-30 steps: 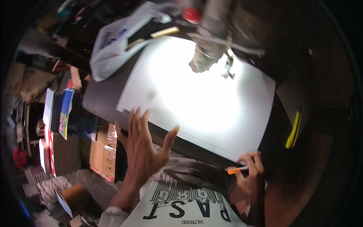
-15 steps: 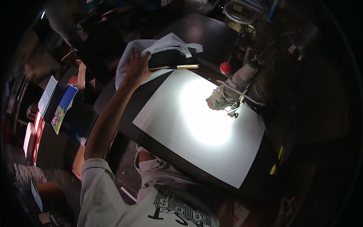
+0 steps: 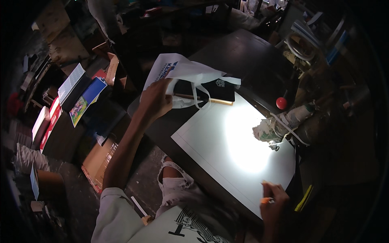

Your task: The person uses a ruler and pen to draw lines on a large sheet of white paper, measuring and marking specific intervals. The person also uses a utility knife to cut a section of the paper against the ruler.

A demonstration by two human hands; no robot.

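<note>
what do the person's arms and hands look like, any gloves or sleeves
The left hand and right hand wear no gloves. The left forearm is bare below a loose, pale short sleeve, part of a pale shirt with black print. The right sleeve is out of view.

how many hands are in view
2: the left hand at the white bag, and the right hand holding an orange tool at the near right edge of the white sheet. Dark areas could hide more.
</note>
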